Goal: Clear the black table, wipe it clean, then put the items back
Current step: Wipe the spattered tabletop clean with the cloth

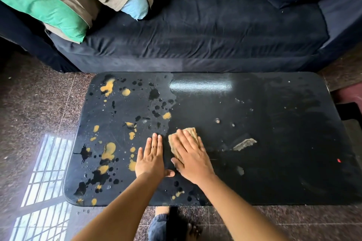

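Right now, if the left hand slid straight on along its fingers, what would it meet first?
The left hand would first cross dark splashes on the table, likely just missing the yellow spot.

Glossy black table [274, 103], coarse tan cloth [191, 133], matt dark fabric sofa [195, 31].

Table [284, 123] stands before sofa [195, 31]. Cloth [191, 132] lies mid-table under right hand [193, 159]; left hand [151, 157] rests just left. Pillows [39, 4] occupy sofa's left end.

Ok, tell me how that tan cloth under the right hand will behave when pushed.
The tan cloth looks soft and folded, so it probably bunches rather than staying stiff. Flattened under the right hand, it seems light.
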A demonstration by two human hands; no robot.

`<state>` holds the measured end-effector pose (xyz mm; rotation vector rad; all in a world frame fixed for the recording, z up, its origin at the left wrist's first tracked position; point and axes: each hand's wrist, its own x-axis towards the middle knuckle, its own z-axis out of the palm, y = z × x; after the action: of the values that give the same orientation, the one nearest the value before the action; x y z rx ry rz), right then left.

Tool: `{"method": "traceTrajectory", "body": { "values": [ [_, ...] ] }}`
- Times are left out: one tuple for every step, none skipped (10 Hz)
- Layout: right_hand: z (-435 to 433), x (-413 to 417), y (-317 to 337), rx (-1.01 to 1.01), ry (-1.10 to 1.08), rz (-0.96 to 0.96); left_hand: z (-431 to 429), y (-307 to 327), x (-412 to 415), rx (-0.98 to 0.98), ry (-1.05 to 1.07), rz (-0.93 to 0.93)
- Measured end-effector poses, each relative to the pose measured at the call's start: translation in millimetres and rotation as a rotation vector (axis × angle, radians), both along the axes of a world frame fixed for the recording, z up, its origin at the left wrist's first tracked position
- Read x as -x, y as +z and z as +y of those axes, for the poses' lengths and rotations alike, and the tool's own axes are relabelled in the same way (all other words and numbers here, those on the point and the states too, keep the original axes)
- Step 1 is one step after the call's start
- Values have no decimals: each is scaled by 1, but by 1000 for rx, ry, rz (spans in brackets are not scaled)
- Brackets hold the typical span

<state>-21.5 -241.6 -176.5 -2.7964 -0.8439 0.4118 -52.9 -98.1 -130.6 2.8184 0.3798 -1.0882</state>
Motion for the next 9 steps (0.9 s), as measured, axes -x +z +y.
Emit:
{"method": "traceTrajectory", "body": {
  "values": [
    [-33, -16, -1, 69, 148, 15, 1, 0, 0, -2, -7, 12],
    [-44, -9, -1, 66, -374, -35, 1, -1, 1, -16, -21, 10],
    [-14, 17, -3, -49, -403, -47, 1, -2, 1, -10, -15, 14],
    [-23, 25, -5, -30, 140, -89, 1, -3, 2, -9, -15, -2],
    [-59, 13, -9, 71, 74, -141, 2, -2, 2, -2, -22, 14],
    [-53, 24, -5, 72, -417, -116, 1, -2, 1, -8, -21, 14],
    [-11, 48, -4, -52, -383, -105, 0, -2, 2, -12, -24, 2],
    [-17, 51, -6, -30, 67, -145, 1, -1, 3, -2, -23, -20],
    [-53, 35, -7, 71, -63, -184, 1, 0, 3, 8, -21, 1]
  ]
}}
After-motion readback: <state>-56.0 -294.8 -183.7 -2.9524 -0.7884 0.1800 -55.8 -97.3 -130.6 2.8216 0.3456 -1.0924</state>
